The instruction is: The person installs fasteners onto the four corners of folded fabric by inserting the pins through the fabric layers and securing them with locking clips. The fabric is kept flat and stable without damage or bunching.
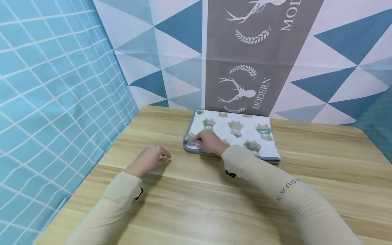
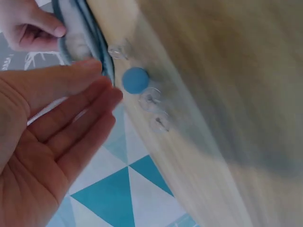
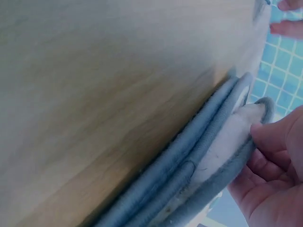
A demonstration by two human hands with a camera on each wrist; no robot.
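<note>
A folded blanket [image 1: 245, 134] with printed bears and a grey-blue border lies at the back of the wooden table. My right hand [image 1: 211, 141] pinches the upper layer at its front left corner; the right wrist view shows thumb and fingers on the folded edge [image 3: 203, 161]. Left of the blanket, my left hand [image 1: 148, 158] hovers just above the tabletop with loosely bent fingers and nothing visible in them. Beyond those fingertips, the left wrist view shows a small blue disc [image 2: 136, 80] and several clear round pieces [image 2: 150, 99]; their kind I cannot tell.
The wooden tabletop [image 1: 196, 211] spreads out in front of the blanket. Behind it hangs a patterned cloth [image 1: 180, 54] with triangles and a grey deer panel. A blue gridded cloth [image 1: 55, 95] borders the left side.
</note>
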